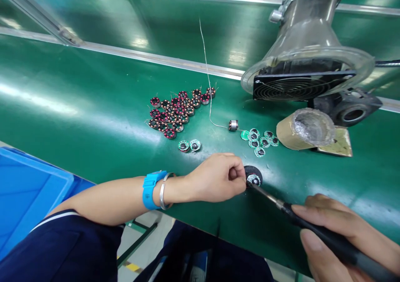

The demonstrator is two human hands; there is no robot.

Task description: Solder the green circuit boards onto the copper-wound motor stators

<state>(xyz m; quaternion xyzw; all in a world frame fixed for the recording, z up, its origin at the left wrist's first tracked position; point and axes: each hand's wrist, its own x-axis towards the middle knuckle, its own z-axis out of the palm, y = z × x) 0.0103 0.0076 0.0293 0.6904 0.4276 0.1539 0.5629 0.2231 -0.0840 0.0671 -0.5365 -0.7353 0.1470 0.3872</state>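
My right hand is closed round the black handle of a soldering iron. The iron's tip touches or nearly touches a small round circuit board. This board sits on a black round base. Beside the base's left edge, my left hand is pinched, its fingertips close to the board; whatever they grip is too small or hidden to name. Solder wire curves down to a single silver-sided motor coil. Several loose green circuit boards lie just behind the base.
Several copper-wound coils are grouped at the back, with two round boards nearer me. On the right stand a cardboard cup and a fume hood with a fan. A blue bin is at far left.
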